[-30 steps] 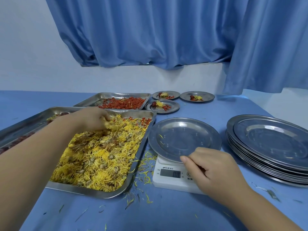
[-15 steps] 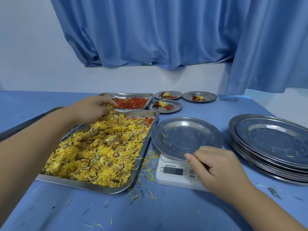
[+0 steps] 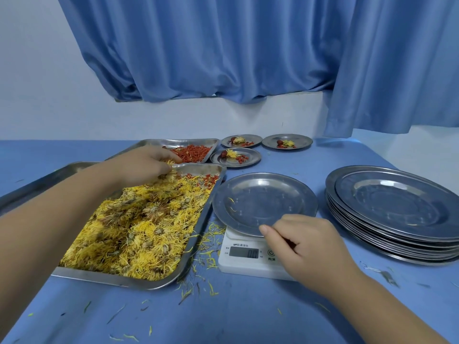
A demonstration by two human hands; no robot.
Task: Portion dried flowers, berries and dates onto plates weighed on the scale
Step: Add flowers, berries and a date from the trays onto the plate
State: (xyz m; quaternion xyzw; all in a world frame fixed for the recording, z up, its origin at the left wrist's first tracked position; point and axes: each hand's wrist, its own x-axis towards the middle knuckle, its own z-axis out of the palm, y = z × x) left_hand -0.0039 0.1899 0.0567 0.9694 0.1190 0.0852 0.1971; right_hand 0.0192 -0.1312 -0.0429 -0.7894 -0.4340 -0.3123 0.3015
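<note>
While left fingers [image 3: 167, 162] pinch flowers [image 3: 139, 227] at tray's [image 3: 119, 280] far edge, right fingers [image 3: 285, 240] curl at plate's [image 3: 263, 199] rim.

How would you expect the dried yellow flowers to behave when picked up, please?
Probably light and brittle: loose petals lie scattered beside the tray of dried flowers. Their petals look tangled, so they may lift in clumps.

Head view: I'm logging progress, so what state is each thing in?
scale: on, reads zero.
weighing plate: nearly bare, a few petals.
flower tray: full of dried flowers.
berry tray: partly filled.
far plates: portioned.
plate stack: unused.
left hand: grips dried flowers.
right hand: fingers curled, thumb at the weighing plate rim; grip unclear.
</note>
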